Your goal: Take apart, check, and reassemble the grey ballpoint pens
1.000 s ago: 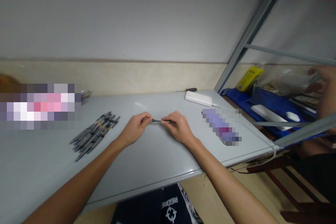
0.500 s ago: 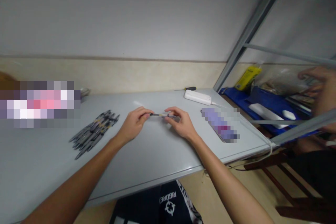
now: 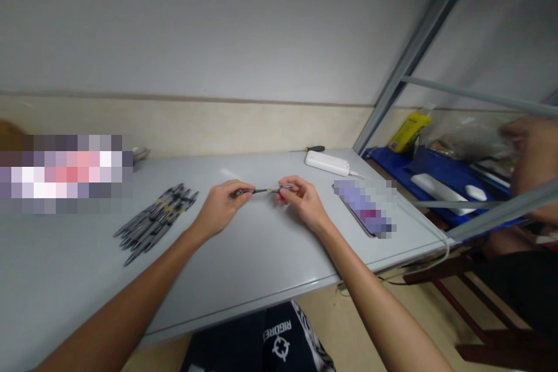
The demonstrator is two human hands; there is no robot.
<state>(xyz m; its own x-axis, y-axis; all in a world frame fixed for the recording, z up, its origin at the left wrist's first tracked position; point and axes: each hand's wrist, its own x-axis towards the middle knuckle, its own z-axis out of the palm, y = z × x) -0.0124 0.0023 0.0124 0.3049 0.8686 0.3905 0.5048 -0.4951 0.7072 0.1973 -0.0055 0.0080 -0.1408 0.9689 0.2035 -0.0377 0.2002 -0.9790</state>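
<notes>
And here's the pen (image 3: 261,190), level and just above the table (image 3: 244,279), stretched between two bare hands! The left hand (image 3: 220,204) has its thumb and fingertips clamped on one end; the right hand (image 3: 304,200) pinches the other, thumb and fingers closed around it. Mid-length, a small yellowish patch shows in the gap between the hands — whether the pen is whole or in parts, it's too small to tell.

Out to the left, a bunch of similar dark pens (image 3: 157,221) lies slantwise, side by side, flat on the tabletop. Over on the right, a purple slab (image 3: 361,209), blurred out, rests near the right forearm. Behind it sits a white block (image 3: 326,163) with a cable at its right end, and just beyond that a screwdriver (image 3: 315,149), dark-handled, near the wall. Past the metal frame (image 3: 390,93) — another person's arm (image 3: 538,157), above a blue surface (image 3: 440,168) with a yellow packet (image 3: 408,131).
</notes>
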